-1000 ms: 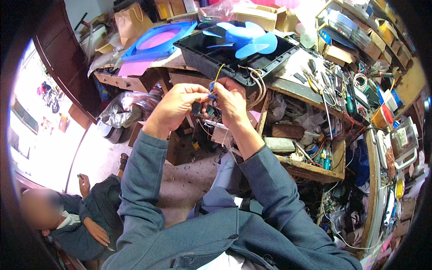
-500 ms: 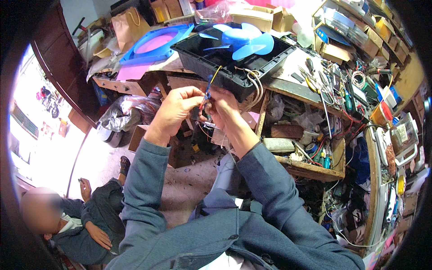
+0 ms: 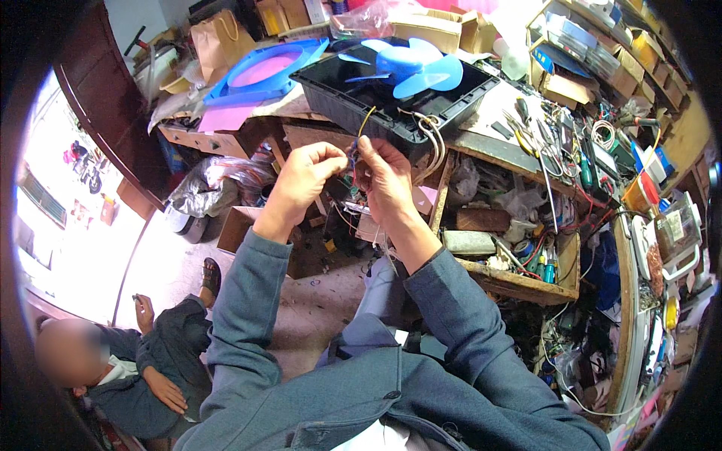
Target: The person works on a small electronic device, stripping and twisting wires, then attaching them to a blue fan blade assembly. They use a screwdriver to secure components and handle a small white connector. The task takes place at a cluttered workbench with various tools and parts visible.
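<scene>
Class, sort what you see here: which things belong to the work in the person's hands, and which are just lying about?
In hand:
left hand
right hand
thin wires pinched between them
black fan housing with blue fan blades, where the wires lead

Lying about:
blue ring
brown paper bag
hand tools on the bench
cardboard boxes

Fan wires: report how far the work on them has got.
Done: the black fan housing lies flat on the bench edge, blue blades in it, and its wires hang loose over the front edge. In hand: left hand and right hand pinch the wire ends together between their fingertips. Left: the blue grille lies apart behind the housing; whether the wire ends are joined cannot be seen.
</scene>
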`<state>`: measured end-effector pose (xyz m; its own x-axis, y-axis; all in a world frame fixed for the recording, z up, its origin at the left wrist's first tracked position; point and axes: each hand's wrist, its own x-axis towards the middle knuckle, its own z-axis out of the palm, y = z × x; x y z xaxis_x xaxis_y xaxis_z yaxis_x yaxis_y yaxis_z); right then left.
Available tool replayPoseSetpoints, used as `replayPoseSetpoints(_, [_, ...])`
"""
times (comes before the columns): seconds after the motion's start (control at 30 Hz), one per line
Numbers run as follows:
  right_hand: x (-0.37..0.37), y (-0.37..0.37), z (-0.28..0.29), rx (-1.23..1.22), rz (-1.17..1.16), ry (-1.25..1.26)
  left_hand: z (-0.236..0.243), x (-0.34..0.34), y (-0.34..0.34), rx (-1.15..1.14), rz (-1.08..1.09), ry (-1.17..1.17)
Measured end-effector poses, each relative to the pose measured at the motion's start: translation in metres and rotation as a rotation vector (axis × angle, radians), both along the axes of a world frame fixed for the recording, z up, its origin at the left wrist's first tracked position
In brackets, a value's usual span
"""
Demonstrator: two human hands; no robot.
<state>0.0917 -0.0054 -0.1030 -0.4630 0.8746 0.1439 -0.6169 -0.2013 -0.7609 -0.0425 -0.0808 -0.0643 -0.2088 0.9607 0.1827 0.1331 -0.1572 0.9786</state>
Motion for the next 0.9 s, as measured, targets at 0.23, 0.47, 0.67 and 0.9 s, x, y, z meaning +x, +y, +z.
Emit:
replayPoseSetpoints(0.23, [-0.002,-0.007,0.007,-0.058,0.198,0.060,0.010,0.004,-0.012,-0.122,-0.268,-0.635])
replayPoseSetpoints(0.47, [-0.004,0.012,0.020,-0.221,0.303,-0.078,0.004,0.027,-0.009,-0.099,-0.262,-0.684])
replayPoseSetpoints(0.67, [-0.010,0.059,-0.033,-0.343,0.692,0.211,0.013,0.040,-0.003,-0.120,-0.241,-0.492])
replayPoseSetpoints(0.9, [-0.003,0.005,-0.023,-0.131,0.151,-0.093,-0.001,0.016,-0.011,0.129,0.268,0.168])
